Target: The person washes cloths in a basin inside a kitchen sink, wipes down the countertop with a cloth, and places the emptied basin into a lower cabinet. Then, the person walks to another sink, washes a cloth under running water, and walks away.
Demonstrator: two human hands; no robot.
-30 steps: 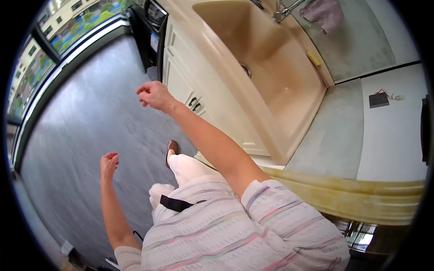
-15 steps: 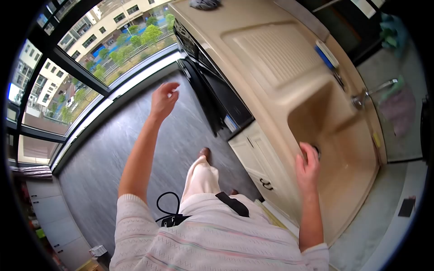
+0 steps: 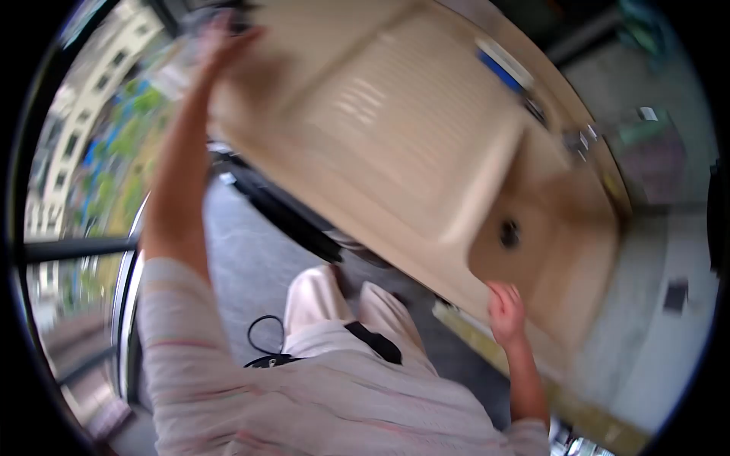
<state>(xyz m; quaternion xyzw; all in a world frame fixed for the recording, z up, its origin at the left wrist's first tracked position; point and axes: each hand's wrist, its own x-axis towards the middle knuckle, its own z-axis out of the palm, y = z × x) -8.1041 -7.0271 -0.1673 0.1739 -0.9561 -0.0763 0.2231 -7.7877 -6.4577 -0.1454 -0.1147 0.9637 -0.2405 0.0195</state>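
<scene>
My left hand reaches to the far left end of the beige counter, at a dark grey, crumpled cloth-like bundle. Its thumb and fingers look spread, though motion blurs them, and whether they touch the bundle I cannot tell. Over the front rim of the beige sink is my right hand, fingers loosely bent with nothing visible in them. The sink's dark drain lies just beyond that hand.
A ribbed drainboard adjoins the sink. Behind it lie a blue-and-white brush-like item and a metal faucet. A black appliance door juts out below the counter. Windows line the left side.
My view and body have turned and moved closer to the counter. My left hand has gone from above the floor to the grey bundle. My right hand stays by the sink's front edge.
</scene>
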